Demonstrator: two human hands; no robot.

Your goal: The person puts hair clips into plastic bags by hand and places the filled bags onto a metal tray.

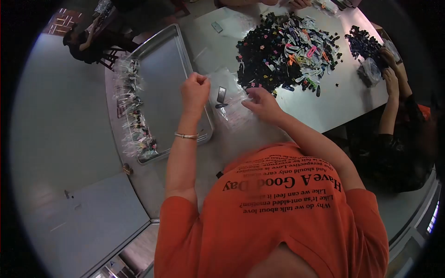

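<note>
My left hand (195,91), with a bracelet at the wrist, is closed in a pinch beside the near rim of the metal tray. What its fingertips hold, if anything, is too small to make out. Clear plastic bags (236,113) lie on the table between my hands. A dark rectangular piece (221,95) and a small dark oval clip (221,105) rest on them. My right hand (264,105) has its fingers apart over the bags' right edge, close to a large heap of black hair clips (259,60). White and coloured snap clips (306,51) top the heap's right side.
A large metal tray (185,55) stands at left, with filled clear packets (134,111) along its far-left side. Across the table (338,104), a co-worker's hands (390,69) touch a smaller dark pile (364,41) and a plastic bag (369,72). Another person's hands (299,4) show at the top.
</note>
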